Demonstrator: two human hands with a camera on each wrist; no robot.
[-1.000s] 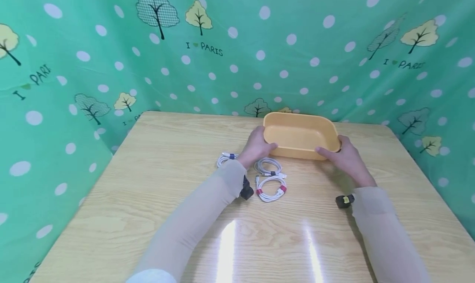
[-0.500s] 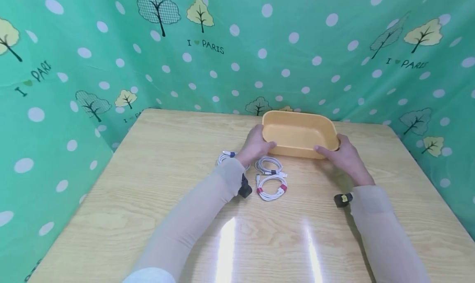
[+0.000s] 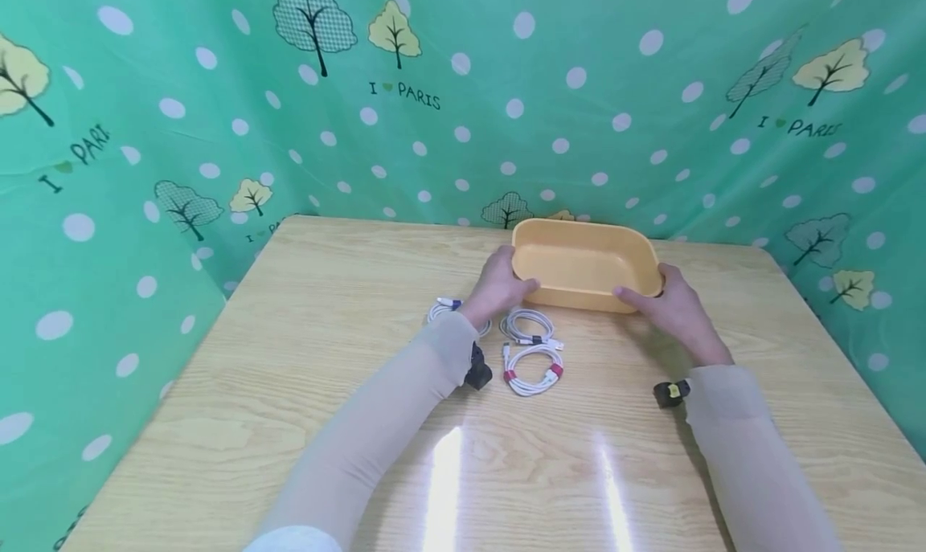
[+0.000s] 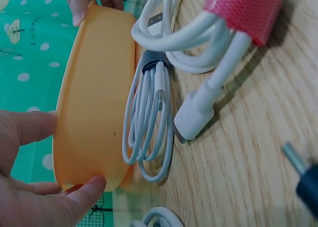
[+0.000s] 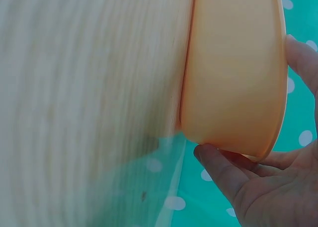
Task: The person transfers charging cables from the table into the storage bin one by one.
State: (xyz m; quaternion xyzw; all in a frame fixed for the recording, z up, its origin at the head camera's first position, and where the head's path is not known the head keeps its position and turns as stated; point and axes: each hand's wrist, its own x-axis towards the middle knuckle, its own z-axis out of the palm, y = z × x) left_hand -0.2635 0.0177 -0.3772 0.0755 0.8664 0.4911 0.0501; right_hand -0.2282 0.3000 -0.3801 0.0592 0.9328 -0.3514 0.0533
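An orange plastic bin (image 3: 579, 267), its visible inside bare, stands at the back of the table between both hands. My left hand (image 3: 501, 283) grips its left end, thumb over the near rim and fingers around the corner. At the other end my right hand (image 3: 674, 307) holds the right corner, thumb on the near rim. Just in front of the bin lie coiled white cables: one with a dark strap (image 3: 528, 325), one with red straps (image 3: 533, 370), and one with a blue strap (image 3: 443, 307) partly hidden behind my left wrist.
The wooden table (image 3: 304, 359) reaches back to a green printed curtain (image 3: 463, 94), which also hangs along both sides. Bright light reflections streak the front of the table. Each wrist carries a small black camera (image 3: 671, 394).
Both hands keep their hold on the bin, which stays in place. The whole head view shifts only slightly.
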